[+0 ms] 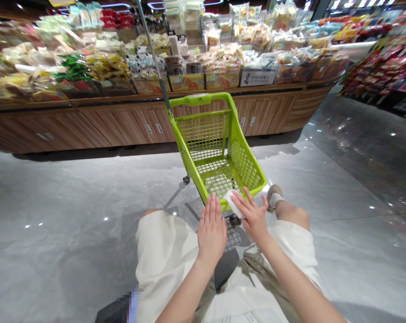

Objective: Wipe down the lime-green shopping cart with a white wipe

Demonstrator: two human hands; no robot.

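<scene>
A lime-green shopping cart (pixel 245 130) stands right in front of my knees, its mesh basket facing up. My left hand (pixel 212 226) rests at the cart's near rim, fingers stretched out side by side with nothing in them. To its right, my right hand (pixel 255 220) presses a white wipe (pixel 234 204) against the same rim, with the wipe under its fingers and the thumb side hidden. A grey pole (pixel 159 74) rises from the cart's far left corner.
Behind the cart runs a wood-fronted display counter (pixel 122 123) loaded with packaged snacks (pixel 223 58). More shelves of packets (pixel 381 67) stand at the right. Shiny grey floor tiles (pixel 54 202) lie around the cart; its wheel (pixel 186 179) shows at the left.
</scene>
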